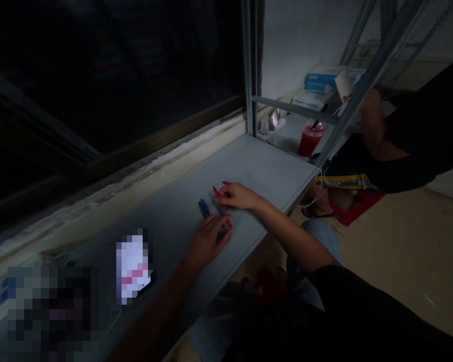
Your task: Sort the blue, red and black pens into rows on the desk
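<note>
Pinching a slim pink-red pointed piece (216,191) over the grey desk (173,211), the right hand (238,196) is closing its thumb and fingers around its lower part, as it seems. The left hand (209,239) is curling at about six o'clock from this piece, with another pink-red bit (231,224) showing at its fingertips; whether it is gripping this bit, I cannot tell. I am judging the pointed piece as light and stiff, maybe a little slippery if it is smooth plastic; holding it near the middle, away from the thin tip, is looking safest. Just beside it, between seven and eight o'clock, a small blue-and-dark object (203,208) is lying. Farther out, a lit smartphone (131,266) is resting at eight o'clock. Between two and three, a plastic cup of red drink (310,141) is standing, and beyond it a co-worker (419,120) is sitting.
</note>
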Demonstrator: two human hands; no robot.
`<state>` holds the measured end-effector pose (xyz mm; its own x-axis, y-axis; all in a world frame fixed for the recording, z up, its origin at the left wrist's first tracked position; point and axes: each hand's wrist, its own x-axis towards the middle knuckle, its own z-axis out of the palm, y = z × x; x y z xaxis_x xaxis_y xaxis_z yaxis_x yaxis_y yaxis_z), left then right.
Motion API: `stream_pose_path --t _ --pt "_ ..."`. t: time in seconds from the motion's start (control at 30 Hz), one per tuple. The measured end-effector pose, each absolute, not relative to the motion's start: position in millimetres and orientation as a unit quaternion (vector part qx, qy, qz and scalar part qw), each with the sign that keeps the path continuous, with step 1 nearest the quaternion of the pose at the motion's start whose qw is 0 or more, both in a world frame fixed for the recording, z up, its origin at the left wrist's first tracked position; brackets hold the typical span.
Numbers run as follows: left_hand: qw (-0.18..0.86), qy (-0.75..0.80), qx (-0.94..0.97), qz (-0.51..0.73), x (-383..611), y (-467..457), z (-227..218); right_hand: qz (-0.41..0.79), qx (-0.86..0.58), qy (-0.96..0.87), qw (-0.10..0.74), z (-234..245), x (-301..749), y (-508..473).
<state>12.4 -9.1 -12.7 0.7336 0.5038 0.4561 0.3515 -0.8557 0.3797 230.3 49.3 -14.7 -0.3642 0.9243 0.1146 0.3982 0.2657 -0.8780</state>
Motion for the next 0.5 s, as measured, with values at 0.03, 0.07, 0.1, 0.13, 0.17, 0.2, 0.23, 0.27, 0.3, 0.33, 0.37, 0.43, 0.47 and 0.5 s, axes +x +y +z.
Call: stream_pose_path --t 0.03,0.07,0.1,0.13,0.17,0.2,0.23,0.27,0.3,0.33,0.37,0.43,0.47,0.5 --pt "0.125 0.255 0.914 0.291 11.4 -8.3 -13.3 0.402 -0.465 -0.709 0.346 -14.6 231.1 49.6" --pt "0.110 0.285 0.903 0.301 10.4 -7.1 -14.3 0.401 -0.473 -0.695 0.363 -14.2 232.1 49.8" --pt "0.093 0.320 0.890 0.310 9.4 -5.6 -15.7 0.394 -0.484 -0.684 0.379 -13.7 233.0 49.8" --pt "0.075 0.356 0.876 0.316 8.6 -3.9 -17.2 0.378 -0.495 -0.676 0.393 -13.1 234.0 49.6" --pt "0.061 0.387 0.865 0.313 8.0 -2.1 -18.8 0.357 -0.507 -0.676 0.398 -12.3 234.8 49.2" --pt "0.052 0.412 0.858 0.303 7.6 -0.3 -20.3 0.332 -0.518 -0.681 0.396 -11.6 235.5 48.6" --pt "0.046 0.432 0.854 0.288 7.6 1.3 -21.6 0.307 -0.528 -0.692 0.386 -10.9 235.9 47.8" --pt "0.044 0.444 0.853 0.271 7.7 2.5 -22.5 0.283 -0.536 -0.704 0.370 -10.3 236.1 46.8" --pt "0.043 0.453 0.853 0.255 8.0 3.4 -23.0 0.264 -0.543 -0.716 0.350 -9.9 236.2 45.9" --pt "0.042 0.460 0.853 0.243 8.4 3.9 -23.1 0.250 -0.547 -0.727 0.331 -9.6 236.0 45.0" --pt "0.041 0.467 0.851 0.235 8.8 4.0 -22.8 0.240 -0.551 -0.735 0.314 -9.4 235.8 44.3" --pt "0.034 0.479 0.849 0.221 9.5 3.2 -21.0 0.224 -0.557 -0.746 0.288 -9.0 235.5 43.2" --pt "0.029 0.485 0.848 0.213 9.9 2.4 -19.5 0.209 -0.557 -0.754 0.278 -8.6 235.6 42.7" --pt "0.026 0.491 0.847 0.202 10.3 1.4 -17.7 0.183 -0.559 -0.762 0.271 -8.2 236.1 42.1"
